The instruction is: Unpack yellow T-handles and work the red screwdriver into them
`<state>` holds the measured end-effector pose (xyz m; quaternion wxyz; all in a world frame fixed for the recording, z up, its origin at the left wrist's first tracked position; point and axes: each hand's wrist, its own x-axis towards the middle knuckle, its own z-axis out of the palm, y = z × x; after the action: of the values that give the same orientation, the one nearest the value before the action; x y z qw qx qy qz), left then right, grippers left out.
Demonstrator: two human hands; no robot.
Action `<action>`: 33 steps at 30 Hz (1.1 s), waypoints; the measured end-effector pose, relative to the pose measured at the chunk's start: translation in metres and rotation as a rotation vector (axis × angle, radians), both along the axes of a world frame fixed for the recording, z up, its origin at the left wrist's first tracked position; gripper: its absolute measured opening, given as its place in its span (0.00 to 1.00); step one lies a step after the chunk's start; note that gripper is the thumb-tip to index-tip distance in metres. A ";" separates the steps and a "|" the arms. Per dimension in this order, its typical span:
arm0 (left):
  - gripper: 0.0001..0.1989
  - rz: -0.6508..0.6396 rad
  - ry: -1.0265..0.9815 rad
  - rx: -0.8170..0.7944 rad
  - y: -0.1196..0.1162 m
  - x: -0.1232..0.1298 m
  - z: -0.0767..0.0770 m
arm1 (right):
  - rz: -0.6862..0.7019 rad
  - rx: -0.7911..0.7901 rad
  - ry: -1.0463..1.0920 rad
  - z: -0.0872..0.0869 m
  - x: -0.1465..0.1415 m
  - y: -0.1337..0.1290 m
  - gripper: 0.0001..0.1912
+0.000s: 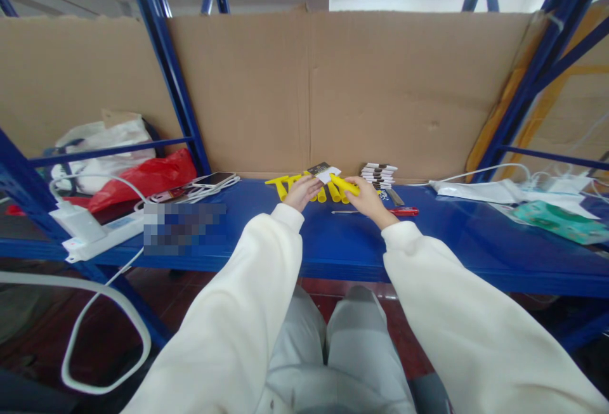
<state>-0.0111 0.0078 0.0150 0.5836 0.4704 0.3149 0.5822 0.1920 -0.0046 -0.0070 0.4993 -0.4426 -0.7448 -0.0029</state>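
Observation:
My left hand (304,193) grips a small black-and-white card (325,172) by its near edge, above the blue shelf. My right hand (368,198) is closed around a yellow tube-like handle (344,184), its far end touching or just beside the card. Under and between my hands, several yellow T-shaped tools (281,189) lie in a row, partly hidden by my left hand. A screwdriver with a red handle (403,212) lies beside my right wrist. Just beyond the right hand stands a stack of small black-and-white packs (379,175).
A cardboard panel (380,90) closes off the back of the blue shelf (342,243). On the left are a phone (216,179), white cables, a power strip (107,236) and a red bag (147,176). White and green packets (564,220) lie to the right.

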 end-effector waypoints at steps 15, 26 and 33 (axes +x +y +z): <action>0.08 -0.105 0.214 -0.047 -0.008 0.013 -0.006 | 0.101 -0.052 0.052 -0.006 -0.008 -0.003 0.17; 0.09 0.062 0.170 -0.064 0.001 0.014 -0.007 | 0.324 -0.513 0.715 0.007 -0.017 -0.009 0.17; 0.09 0.145 0.297 -0.007 0.008 0.012 -0.012 | 0.367 -0.585 0.825 0.012 -0.010 -0.013 0.12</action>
<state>0.0005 0.0157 0.0027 0.4887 0.5255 0.4328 0.5457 0.1820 -0.0176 0.0046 0.5986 -0.3901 -0.5216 0.4663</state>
